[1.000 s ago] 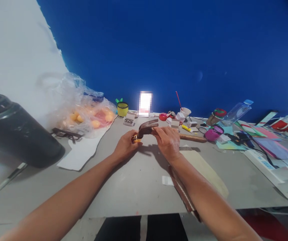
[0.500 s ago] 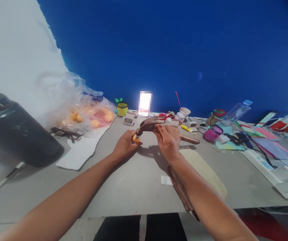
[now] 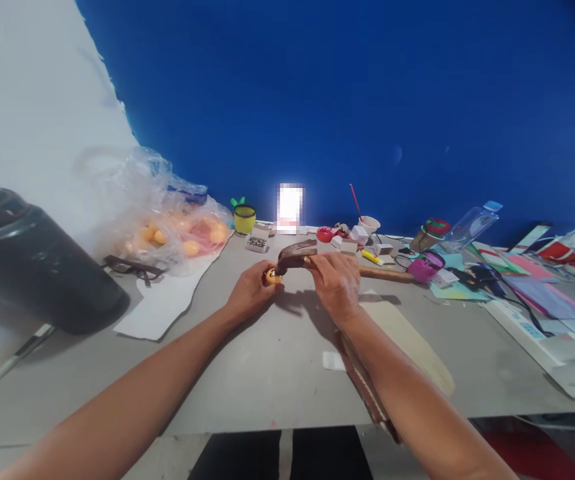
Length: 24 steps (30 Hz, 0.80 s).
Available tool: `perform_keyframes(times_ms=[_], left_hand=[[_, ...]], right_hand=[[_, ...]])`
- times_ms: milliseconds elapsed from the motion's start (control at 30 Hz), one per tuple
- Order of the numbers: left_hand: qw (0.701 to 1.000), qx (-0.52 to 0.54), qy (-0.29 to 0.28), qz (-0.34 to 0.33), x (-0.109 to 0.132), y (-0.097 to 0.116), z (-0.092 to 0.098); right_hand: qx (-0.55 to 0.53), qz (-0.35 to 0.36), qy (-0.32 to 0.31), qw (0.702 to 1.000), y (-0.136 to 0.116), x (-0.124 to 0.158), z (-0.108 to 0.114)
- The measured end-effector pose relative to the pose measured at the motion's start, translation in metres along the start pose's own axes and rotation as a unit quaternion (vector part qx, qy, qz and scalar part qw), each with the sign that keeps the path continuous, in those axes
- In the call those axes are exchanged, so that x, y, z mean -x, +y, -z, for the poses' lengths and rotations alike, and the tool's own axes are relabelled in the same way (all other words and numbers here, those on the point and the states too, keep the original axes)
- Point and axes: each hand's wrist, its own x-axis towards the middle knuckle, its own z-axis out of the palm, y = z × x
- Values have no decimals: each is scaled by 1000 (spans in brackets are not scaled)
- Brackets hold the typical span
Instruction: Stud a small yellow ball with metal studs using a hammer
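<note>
The right grip (image 3: 336, 280) holds a hammer (image 3: 296, 252) with a dull, dark metal head and smooth wooden handle (image 3: 385, 274). In the left grip (image 3: 252, 287), a yellow piece (image 3: 271, 277) looks glossy. Beneath both, the bench (image 3: 247, 387) is smooth, matt; leftward, a bag (image 3: 152, 177) of shiny, crinkled plastic.

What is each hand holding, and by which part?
Right hand: hammer, by the handle, close to its head. Left hand: small orange piece; exact grip partly hidden.
</note>
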Motion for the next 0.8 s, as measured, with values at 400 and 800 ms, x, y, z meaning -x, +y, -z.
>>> perform_keyframes(times_ms=[400,800], left_hand=[[999,37,1,15,1,4,0],[986,158,-4,45,-1,9,2]], right_hand=[[13,-18,4,1000,6,2,-3],[-19,-8,24,1000,6,0,-2]])
